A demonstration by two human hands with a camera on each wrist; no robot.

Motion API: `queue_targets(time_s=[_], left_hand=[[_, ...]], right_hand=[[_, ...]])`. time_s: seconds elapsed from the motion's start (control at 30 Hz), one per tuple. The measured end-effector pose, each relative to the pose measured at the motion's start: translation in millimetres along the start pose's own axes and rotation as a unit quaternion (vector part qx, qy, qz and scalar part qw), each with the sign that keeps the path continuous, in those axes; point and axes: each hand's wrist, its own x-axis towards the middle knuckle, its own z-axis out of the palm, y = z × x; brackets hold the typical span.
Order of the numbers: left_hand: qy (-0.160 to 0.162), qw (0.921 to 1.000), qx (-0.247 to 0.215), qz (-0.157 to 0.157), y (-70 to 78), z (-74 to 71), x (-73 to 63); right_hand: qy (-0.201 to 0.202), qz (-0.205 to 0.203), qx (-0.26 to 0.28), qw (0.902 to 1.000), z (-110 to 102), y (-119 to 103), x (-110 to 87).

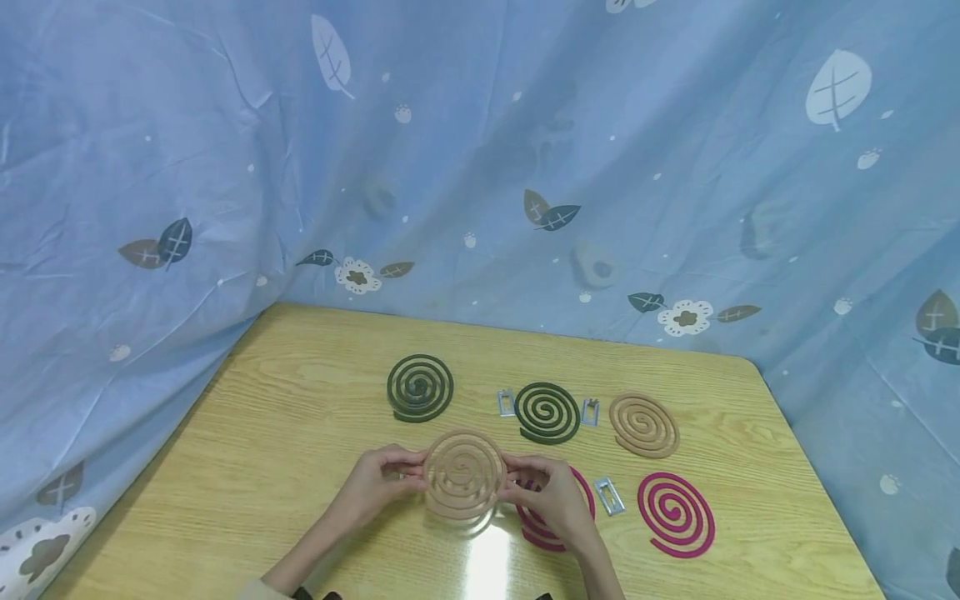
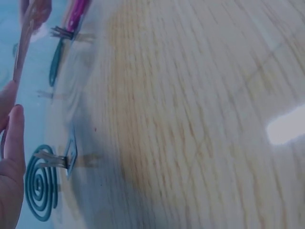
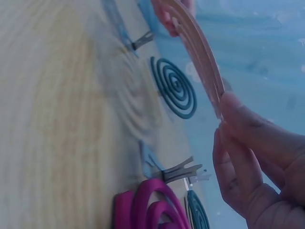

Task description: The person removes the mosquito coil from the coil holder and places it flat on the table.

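Wood table (image 1: 322,375) below. Left hand (image 1: 382,481) at 9 o'clock, right hand (image 1: 551,493) at 3, each with fingertips pinching rim of brown coil (image 1: 463,467), held above table. Green coil (image 1: 420,388) at 11 o'clock; metal stand (image 1: 609,496) past right hand. Step looks like steadying coil two-handed; next move calls for even, gentle pressure; thin spiral could snap.

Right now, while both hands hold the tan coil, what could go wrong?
The left hand and right hand pinch the tan coil by its edge; uneven pulling might break it. In the head view, the right hand partly covers a pink coil; lowering that hand might shift it. The left wrist view shows a pronged stand; if lowered, the tan coil might catch on it.
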Motion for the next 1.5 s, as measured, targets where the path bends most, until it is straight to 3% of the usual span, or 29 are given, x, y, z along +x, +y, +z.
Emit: queue_targets(time_s=[0.17,0.4,0.63,0.87,1.23,1.5], left_hand=[[-0.005,1.0,0.004,-0.002,-2.2,-0.1,-0.8],[-0.011,0.9994,0.021,0.023,-7.1,-0.1,-2.5],[-0.017,0.9981,0.048,0.034,-10.3,-0.5,-3.1],[-0.03,0.9966,0.066,0.041,-11.6,-0.9,-4.1],[-0.043,0.9965,0.066,0.028,-14.3,-2.6,-5.2],[-0.069,0.9949,0.06,0.044,-14.0,-6.5,-6.7]], right_hand=[[0.016,-0.001,-0.015,0.9998,4.1,2.0,-3.4],[0.006,-0.024,-0.014,0.9996,7.6,7.6,-4.0],[0.021,-0.037,-0.045,0.9981,13.4,10.3,-4.0],[0.009,-0.024,-0.03,0.9992,17.4,12.6,-6.3],[0.005,-0.01,-0.038,0.9992,19.1,13.6,-9.8],[-0.011,-0.024,-0.07,0.9972,17.0,11.7,-11.9]])
